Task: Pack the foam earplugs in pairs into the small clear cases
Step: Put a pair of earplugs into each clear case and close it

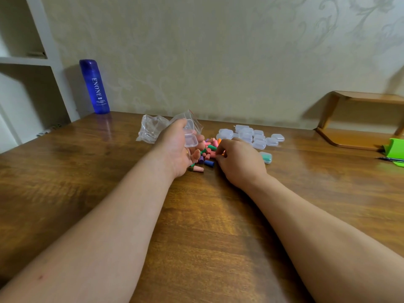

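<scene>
Two hands flank the earplug pile [207,150]: left hand [176,147], at nine o'clock, grips an open clear case [190,136]; right hand [239,160], at three, curls its fingers, grasp unclear.

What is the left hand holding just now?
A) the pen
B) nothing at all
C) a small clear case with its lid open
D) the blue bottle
C: the left hand grips a small clear case with its lid swung open, while the blue bottle stands back by the wall and the pen lies at the far right.

Dim warm light, wide-angle edge distortion
</scene>
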Available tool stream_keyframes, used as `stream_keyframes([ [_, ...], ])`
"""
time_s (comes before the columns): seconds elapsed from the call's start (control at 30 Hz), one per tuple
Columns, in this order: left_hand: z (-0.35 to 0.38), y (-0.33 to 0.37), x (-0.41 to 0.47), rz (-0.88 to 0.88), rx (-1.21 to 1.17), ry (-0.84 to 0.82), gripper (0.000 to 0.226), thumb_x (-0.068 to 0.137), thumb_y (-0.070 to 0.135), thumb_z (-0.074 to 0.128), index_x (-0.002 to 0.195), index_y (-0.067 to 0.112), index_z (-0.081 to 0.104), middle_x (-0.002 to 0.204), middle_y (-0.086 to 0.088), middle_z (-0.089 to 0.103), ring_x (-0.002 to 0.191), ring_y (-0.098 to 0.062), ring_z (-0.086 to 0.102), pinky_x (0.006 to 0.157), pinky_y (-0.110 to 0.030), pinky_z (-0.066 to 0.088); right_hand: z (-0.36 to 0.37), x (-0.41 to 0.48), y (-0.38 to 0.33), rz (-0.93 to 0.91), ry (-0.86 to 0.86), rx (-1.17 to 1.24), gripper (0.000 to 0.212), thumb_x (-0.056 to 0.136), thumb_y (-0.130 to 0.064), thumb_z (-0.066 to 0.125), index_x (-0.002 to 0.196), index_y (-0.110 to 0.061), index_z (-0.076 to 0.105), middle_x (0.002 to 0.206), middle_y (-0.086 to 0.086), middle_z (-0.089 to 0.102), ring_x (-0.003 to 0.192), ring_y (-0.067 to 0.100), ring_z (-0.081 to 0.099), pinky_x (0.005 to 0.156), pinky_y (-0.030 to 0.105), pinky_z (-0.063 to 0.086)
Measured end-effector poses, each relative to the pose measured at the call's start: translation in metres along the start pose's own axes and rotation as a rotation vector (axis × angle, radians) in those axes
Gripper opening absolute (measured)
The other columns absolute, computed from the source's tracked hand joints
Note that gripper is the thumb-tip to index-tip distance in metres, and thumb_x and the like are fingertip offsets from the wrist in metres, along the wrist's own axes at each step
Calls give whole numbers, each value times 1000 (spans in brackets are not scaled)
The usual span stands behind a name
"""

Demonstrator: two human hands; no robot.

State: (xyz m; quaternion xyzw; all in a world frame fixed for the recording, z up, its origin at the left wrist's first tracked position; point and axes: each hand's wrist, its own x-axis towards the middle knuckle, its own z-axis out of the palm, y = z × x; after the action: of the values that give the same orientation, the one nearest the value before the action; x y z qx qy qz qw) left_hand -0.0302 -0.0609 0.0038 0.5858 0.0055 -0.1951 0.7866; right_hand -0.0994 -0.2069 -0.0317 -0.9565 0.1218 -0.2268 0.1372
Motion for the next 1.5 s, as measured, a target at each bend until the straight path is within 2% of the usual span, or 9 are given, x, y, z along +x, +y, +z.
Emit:
stream_keyframes([
  [0.2, 1, 0, -4, -53, 19, -106, 53, 110, 50, 44, 134, 6, 62, 102, -14, 71, 79, -20, 63, 51, -25, 53, -8, 0, 8, 124, 122, 314, 14, 105, -32, 65, 111, -23, 73, 103, -3, 72, 85, 12, 65, 64, 28, 46],
  [0.33, 4, -4, -6, -89, 70, -244, 60, 109, 60, 41, 132, 8, 60, 97, -13, 70, 75, -22, 68, 51, -26, 54, -25, -6, 0, 31, 273, 583, 16, 101, -37, 72, 101, -22, 74, 88, -7, 72, 82, 10, 66, 70, 31, 52],
  [0.5, 7, -9, -8, -78, 138, -373, 60, 108, 68, 37, 148, 27, 53, 104, -6, 68, 74, -17, 65, 62, -30, 53, -19, -12, -11, -131, 189, 353, 6, 97, -32, 72, 94, -26, 72, 91, -10, 61, 81, 10, 60, 71, 37, 53],
  [0.67, 7, -10, -3, -64, 168, -413, 77, 107, 70, 32, 152, 12, 55, 89, 2, 53, 64, -10, 42, 66, -28, 47, -20, -14, -11, -179, 94, 299, 5, 96, -28, 69, 97, -27, 74, 95, -11, 58, 82, 7, 59, 73, 32, 53],
  [0.8, 8, -10, -4, -79, 129, -431, 69, 108, 68, 32, 139, 14, 63, 80, 3, 60, 56, -8, 44, 66, -28, 46, -19, -14, -12, -164, 73, 336, 8, 98, -31, 69, 100, -27, 75, 94, -10, 60, 82, 5, 59, 69, 26, 46],
  [0.97, 6, -3, -6, -40, 65, -210, 59, 109, 61, 38, 121, 10, 63, 81, -7, 68, 58, -16, 59, 49, -25, 47, -26, -8, -2, 47, 209, 559, 19, 104, -18, 58, 108, -19, 76, 92, -11, 72, 84, 5, 65, 71, 24, 50],
  [1.13, -4, 8, 3, 6, -103, 62, 60, 108, 58, 41, 126, 9, 72, 87, -7, 67, 66, -17, 56, 53, -27, 45, -15, -4, 16, 116, 156, 377, 19, 107, -20, 57, 120, -22, 71, 105, -6, 70, 85, 4, 61, 69, 25, 49],
  [1.4, -1, 5, 1, 0, -68, 61, 59, 108, 57, 40, 119, 10, 73, 91, -8, 71, 66, -18, 57, 56, -28, 46, 5, 6, -3, -87, 39, 120, 34, 106, -28, 61, 138, -38, 66, 126, -4, 60, 106, 19, 64, 81, 41, 59],
  [1.5, 0, 5, -1, 0, -53, 41, 55, 109, 56, 39, 113, 11, 71, 88, -8, 69, 60, -17, 57, 52, -26, 44, 10, 10, -5, -112, 35, 65, 33, 105, -28, 62, 136, -36, 69, 123, -3, 59, 105, 20, 63, 77, 38, 57],
])
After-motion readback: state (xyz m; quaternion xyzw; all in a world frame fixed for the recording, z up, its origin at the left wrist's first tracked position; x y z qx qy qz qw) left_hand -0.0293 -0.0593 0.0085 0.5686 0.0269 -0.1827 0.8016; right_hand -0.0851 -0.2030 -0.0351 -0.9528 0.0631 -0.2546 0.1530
